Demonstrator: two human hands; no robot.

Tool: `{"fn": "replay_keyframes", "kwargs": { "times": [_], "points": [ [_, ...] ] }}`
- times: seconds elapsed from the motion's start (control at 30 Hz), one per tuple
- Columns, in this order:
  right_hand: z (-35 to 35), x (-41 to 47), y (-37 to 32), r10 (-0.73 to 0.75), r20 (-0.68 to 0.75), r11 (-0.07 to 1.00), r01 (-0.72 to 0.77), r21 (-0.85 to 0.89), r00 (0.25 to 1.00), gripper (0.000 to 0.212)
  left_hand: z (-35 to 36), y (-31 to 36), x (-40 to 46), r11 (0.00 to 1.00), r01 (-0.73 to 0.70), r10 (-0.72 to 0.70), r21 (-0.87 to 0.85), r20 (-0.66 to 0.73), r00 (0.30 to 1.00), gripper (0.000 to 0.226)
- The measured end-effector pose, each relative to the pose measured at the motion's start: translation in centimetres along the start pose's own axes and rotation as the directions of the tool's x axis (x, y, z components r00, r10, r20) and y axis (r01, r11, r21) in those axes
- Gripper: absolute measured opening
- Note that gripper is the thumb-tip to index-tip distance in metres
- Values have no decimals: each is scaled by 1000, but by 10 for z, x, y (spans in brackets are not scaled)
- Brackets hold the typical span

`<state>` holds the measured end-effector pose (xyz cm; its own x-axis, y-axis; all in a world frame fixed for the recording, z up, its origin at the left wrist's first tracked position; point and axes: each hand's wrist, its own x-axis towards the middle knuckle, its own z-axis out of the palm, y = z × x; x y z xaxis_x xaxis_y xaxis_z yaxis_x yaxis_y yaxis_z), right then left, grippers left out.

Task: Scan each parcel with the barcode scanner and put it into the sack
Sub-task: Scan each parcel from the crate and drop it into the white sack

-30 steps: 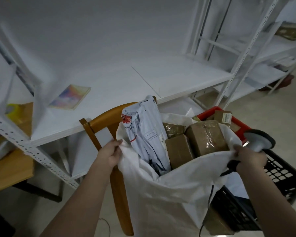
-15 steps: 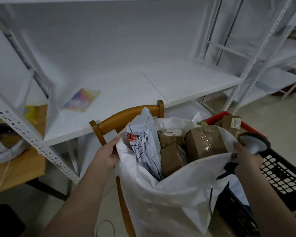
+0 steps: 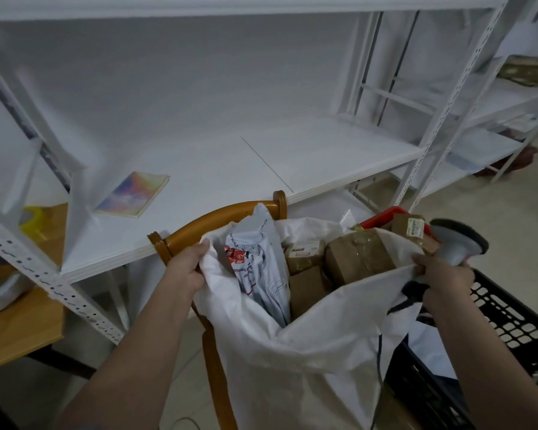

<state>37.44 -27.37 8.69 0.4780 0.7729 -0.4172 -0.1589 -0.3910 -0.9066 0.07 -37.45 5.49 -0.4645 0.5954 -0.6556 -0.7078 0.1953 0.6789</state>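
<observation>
A big white sack (image 3: 317,352) stands open in front of me, leaning on a wooden chair (image 3: 218,217). My left hand (image 3: 185,268) grips its left rim. My right hand (image 3: 444,279) pinches the right rim while also holding the grey barcode scanner (image 3: 457,243), whose head points up and right. Inside the sack are a white printed mailer bag (image 3: 258,265) standing upright and several brown taped boxes (image 3: 357,259). Another small brown parcel with a label (image 3: 412,226) lies just beyond the sack, by the red rim.
A black plastic crate (image 3: 510,324) sits at the right, with a red crate rim (image 3: 385,217) behind the sack. White metal shelving (image 3: 292,159) runs ahead with a colourful booklet (image 3: 134,193) on it. A wooden table (image 3: 16,333) stands at the left.
Both hands have kept their grip on the sack rim, and the sack mouth has been pulled a little wider. The view has tilted upward slightly.
</observation>
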Motion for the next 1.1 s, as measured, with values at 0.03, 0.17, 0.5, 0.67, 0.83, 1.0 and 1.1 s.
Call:
{"fn": "replay_keyframes", "kwargs": {
  "times": [0.03,0.17,0.5,0.67,0.83,1.0,1.1],
  "points": [
    [2,1,-4,-22,15,1000,22,23,1000,62,-1,5,0,999,-25,26,-28,21,999,22],
    [3,7,-2,-45,-2,998,45,44,999,63,-14,3,3,989,-85,79,119,49,996,28],
    [-7,11,20,81,-67,990,-88,-106,994,75,-26,-11,6,953,-47,76,300,-85,994,35],
    [-4,16,-3,30,9,996,-29,-80,1000,56,-14,12,3,962,-85,103,258,-59,993,10],
    [-6,16,-10,-47,27,998,48,-30,999,57,-15,14,2,967,-145,186,210,-188,964,3],
    [-9,12,11,59,48,992,-53,-111,997,51,-1,7,7,737,-79,411,672,-352,841,17],
    [-15,15,11,49,68,992,-41,-121,996,45,18,9,3,606,-223,603,763,-258,755,20]
  ]
}}
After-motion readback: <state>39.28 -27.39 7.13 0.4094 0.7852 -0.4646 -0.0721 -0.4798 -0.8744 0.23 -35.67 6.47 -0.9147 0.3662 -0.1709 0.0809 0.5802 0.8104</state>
